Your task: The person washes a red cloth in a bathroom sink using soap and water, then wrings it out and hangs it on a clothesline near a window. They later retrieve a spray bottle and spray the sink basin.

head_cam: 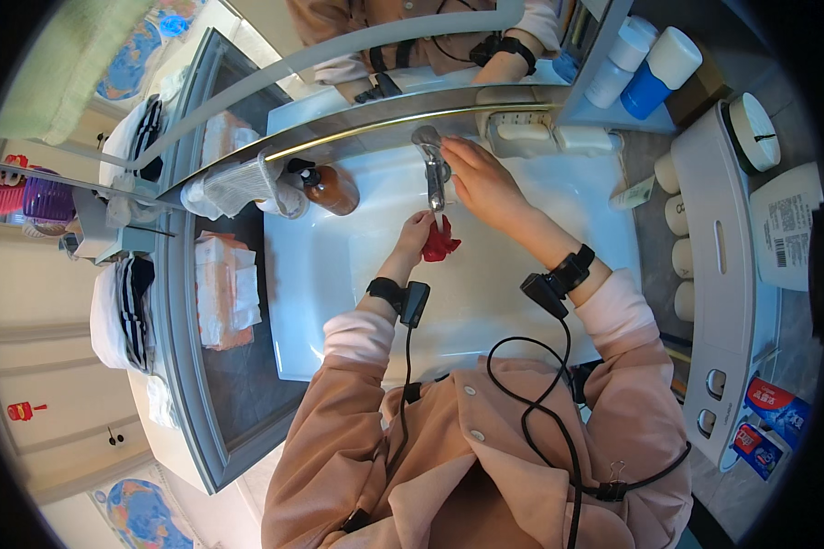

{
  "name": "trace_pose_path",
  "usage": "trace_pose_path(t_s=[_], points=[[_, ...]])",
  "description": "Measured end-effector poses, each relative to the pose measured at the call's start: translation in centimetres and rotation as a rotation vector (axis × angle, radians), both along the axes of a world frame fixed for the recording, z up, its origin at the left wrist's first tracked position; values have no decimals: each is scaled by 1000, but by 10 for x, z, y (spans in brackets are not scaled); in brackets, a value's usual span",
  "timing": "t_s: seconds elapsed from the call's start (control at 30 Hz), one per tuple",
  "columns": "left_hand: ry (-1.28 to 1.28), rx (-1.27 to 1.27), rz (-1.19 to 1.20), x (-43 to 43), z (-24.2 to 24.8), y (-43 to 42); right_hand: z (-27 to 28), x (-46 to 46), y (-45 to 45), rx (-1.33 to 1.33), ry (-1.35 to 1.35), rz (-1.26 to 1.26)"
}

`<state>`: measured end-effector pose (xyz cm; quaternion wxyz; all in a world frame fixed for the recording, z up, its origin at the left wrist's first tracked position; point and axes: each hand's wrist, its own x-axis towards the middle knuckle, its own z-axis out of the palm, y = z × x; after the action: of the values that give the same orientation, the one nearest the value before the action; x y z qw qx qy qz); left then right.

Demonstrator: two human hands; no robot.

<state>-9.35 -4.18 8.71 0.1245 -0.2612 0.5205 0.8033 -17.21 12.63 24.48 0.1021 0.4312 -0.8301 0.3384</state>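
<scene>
My left hand [415,237] holds a crumpled red cloth [441,241] under the spout of a chrome faucet [435,178]. A thin stream of water seems to run from the spout onto the cloth. My right hand [484,180] is raised at the right of the faucet, its fingertips at the handle and its palm off the spout. Below both hands lies the white basin of a sink [522,295]. Each wrist bears a black strap with a small device and a cable.
An amber pump bottle [334,191] stands on the sink's back left edge, beside a clear plastic-wrapped bundle [237,187]. Packs of tissues [226,291] lie at the left. A soap dish [522,132] sits behind the faucet, below a mirror. A white holder with cups [717,274] is at the right.
</scene>
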Motion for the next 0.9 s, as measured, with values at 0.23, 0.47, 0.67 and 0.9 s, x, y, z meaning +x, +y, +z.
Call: trace_pose_path(t_s=[0.23, 0.47, 0.67, 0.9], points=[[46, -100, -62, -17, 4, 27, -3, 2, 5, 40, -21, -4], [20, -119, -169, 13, 42, 0, -40, 22, 25, -77, -103, -16], [32, -80, -155, 41, 81, -9, -93, 90, 15, -275, -682, -25], [97, -25, -27, 64, 74, 2, -111, 104, -10, -246, -1069, 77]])
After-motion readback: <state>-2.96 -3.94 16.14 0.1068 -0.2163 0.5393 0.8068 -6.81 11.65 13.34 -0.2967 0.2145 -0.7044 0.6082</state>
